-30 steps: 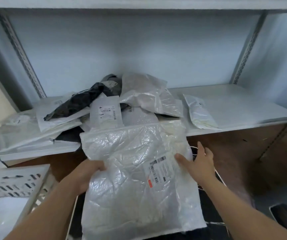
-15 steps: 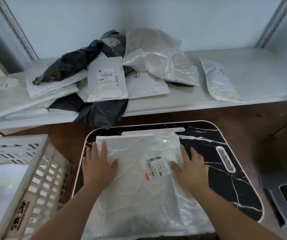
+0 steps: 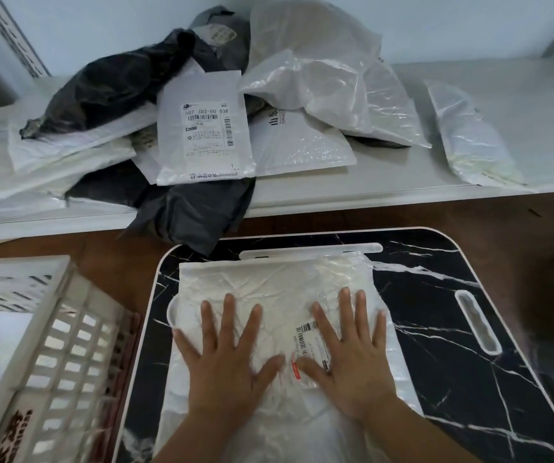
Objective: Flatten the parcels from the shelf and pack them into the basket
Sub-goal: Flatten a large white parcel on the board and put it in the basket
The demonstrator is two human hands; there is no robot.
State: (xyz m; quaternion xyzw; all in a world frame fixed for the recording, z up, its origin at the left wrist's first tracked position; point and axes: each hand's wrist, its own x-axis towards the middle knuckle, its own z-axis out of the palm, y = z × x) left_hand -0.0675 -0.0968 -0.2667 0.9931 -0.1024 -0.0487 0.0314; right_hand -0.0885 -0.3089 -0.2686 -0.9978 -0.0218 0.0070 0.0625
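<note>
A clear plastic parcel [image 3: 269,289] with a barcode label lies flat on the black marble-patterned board [image 3: 442,329]. My left hand [image 3: 225,359] presses on its middle with fingers spread straight. My right hand [image 3: 349,355] presses beside it, partly covering the label, thumbs almost touching. The white slotted basket [image 3: 65,355] stands at the left of the board with something white inside. On the grey shelf [image 3: 302,195] behind lies a heap of parcels: a white labelled one [image 3: 204,125], black bags [image 3: 108,91], clear crumpled bags [image 3: 319,71].
A separate clear parcel [image 3: 469,138] lies alone on the shelf's right part. A dark grey bag [image 3: 195,208] hangs over the shelf's front edge toward the board. Brown floor shows between shelf and board. A dark object sits at the lower right edge.
The parcel came down from being held up and now lies on the board. Both hands have slid from its sides toward the middle, fingers spread, pressing it flat.
</note>
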